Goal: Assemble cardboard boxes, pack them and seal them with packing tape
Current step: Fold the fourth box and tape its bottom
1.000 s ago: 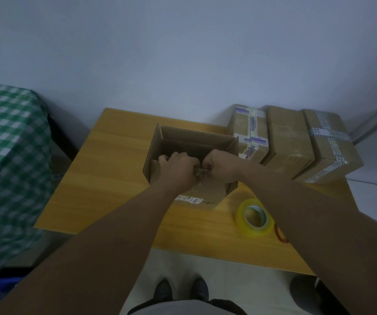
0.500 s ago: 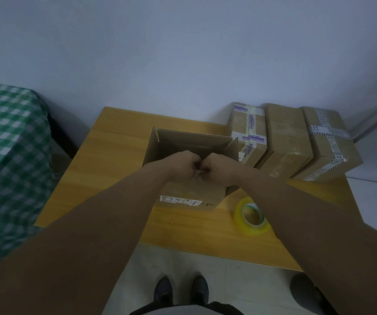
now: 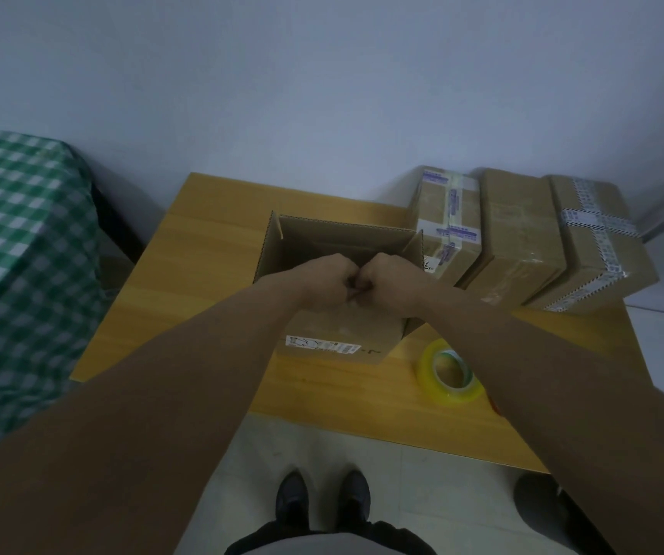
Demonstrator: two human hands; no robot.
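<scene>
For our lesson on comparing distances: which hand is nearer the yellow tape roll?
Right. The right hand, gripping the near wall of the open box, sits up-left of the tape roll; the left hand grips beside it, farther left.

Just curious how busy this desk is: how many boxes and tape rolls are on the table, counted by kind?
Sealed boxes: 3
Open box: 1
Tape roll: 1
Total: 5

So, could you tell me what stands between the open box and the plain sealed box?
A sealed box with purple-printed tape stands between them, as the head view shows.
</scene>
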